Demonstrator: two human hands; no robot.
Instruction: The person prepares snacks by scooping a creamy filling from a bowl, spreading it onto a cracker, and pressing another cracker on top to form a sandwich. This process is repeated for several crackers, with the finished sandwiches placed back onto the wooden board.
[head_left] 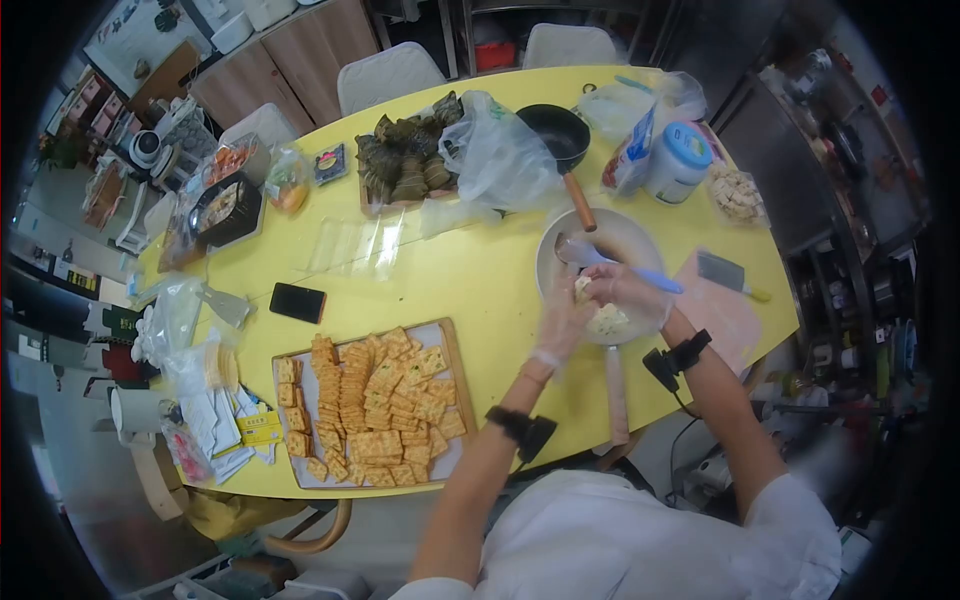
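Note:
Both hands wear clear plastic gloves and meet over a white frying pan. My left hand is closed around a small pale, doughy lump at the pan's left side. From the right, my right hand pinches at the same lump with bent fingers. A bigger pale mass with dark specks lies in the pan below them, partly hidden by the hands. Across the pan rests a spatula with a blue-violet handle. The pan's long handle points toward my body.
Left of my arm, a wooden tray holds many square crackers. Beyond are a black phone, leaf-wrapped bundles, a dark pan and a blue-lidded tub. A scraper lies on a pink mat at right.

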